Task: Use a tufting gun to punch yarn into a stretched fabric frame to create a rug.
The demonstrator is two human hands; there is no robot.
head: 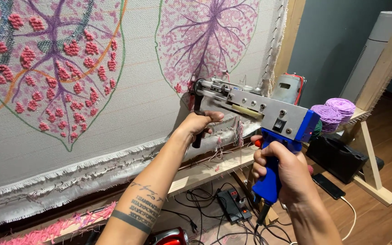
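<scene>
A tufting gun (259, 111) with a grey metal body and blue pistol grip points left at a stretched white cloth (128, 104). My right hand (280, 170) is wrapped around the blue grip. My left hand (199, 123) grips the gun's black front handle. The gun's tip touches the cloth at the lower edge of a pink and purple leaf design (207, 41). A second leaf with red-pink tufted patches (55, 68) fills the cloth's left side.
The cloth hangs on a wooden frame (214, 170). Purple yarn balls (334, 111) rest on its right ledge beside a black case (336, 156). A power strip with tangled cables (232, 204), a phone (328, 186) and pink yarn scraps (55, 229) lie on the floor.
</scene>
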